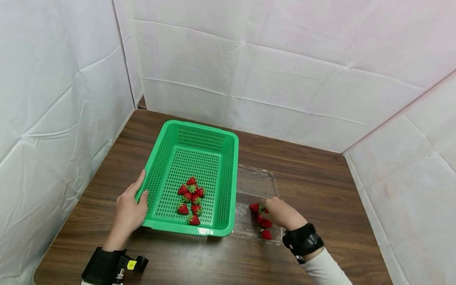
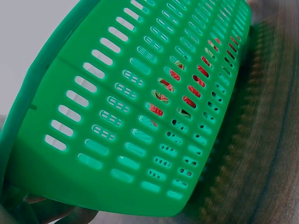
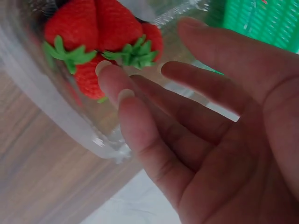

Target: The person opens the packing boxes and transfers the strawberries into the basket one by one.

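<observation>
Gripping the near left rim of the green basket (image 1: 194, 174), my left hand (image 1: 130, 211) has its fingers curled over the edge; I see a cluster of strawberries (image 1: 190, 200) inside, right of that grip. Further right, my right hand (image 1: 281, 213) reaches into the clear clamshell tray (image 1: 254, 182) on the desk (image 1: 313, 182), fingers relaxed and spread, fingertips (image 3: 110, 74) just beside the tray's strawberries (image 3: 100, 35), holding nothing.

A dark brown wood-grain surface (image 1: 313, 186) fills the lower middle of the frame. White creased sheeting (image 1: 285, 75) walls it in at the back, left and right, with fold lines crossing each panel. A narrow dark gap shows at the upper left corner
</observation>
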{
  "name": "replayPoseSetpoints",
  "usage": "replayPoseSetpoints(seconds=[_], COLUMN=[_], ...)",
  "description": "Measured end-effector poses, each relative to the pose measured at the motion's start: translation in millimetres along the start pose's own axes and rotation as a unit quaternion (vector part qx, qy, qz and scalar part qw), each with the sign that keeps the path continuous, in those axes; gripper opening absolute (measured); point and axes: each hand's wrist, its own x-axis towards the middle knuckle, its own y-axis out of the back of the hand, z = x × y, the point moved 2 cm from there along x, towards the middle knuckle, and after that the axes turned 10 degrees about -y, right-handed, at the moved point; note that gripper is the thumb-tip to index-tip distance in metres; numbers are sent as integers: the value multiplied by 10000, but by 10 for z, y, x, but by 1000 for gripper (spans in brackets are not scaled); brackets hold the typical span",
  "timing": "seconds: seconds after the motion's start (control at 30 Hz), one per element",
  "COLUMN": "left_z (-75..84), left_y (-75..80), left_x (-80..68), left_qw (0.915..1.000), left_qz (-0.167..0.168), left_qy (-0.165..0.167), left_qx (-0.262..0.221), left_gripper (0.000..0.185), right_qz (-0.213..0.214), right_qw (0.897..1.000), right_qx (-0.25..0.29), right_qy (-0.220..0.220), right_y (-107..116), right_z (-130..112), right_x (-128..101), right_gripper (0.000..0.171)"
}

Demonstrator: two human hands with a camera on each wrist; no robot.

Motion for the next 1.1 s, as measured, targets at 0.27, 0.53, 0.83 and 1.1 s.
replayPoseSetpoints(seconds=[0.27, 0.53, 0.83, 1.1], left_z=[4, -2, 1, 6], left_y=[-6, -8, -3, 0], left_x=[-1, 1, 1, 0], left_qw=[10000, 10000, 10000, 10000], left_qz=[11, 20, 47, 1], left_qy=[0, -9, -50, 4], left_qx=[-53, -35, -10, -6], left_gripper=[60, 61, 60, 60], right_qz=[308, 282, 315, 571], right_qw=[9992, 9989, 9982, 9963], right_qx=[-221, -258, -265, -370], right_qy=[116, 257, 434, 525], right_y=[-90, -140, -200, -186], right_z=[31, 38, 48, -69], right_x=[48, 70, 95, 98], right_gripper=[36, 47, 51, 37])
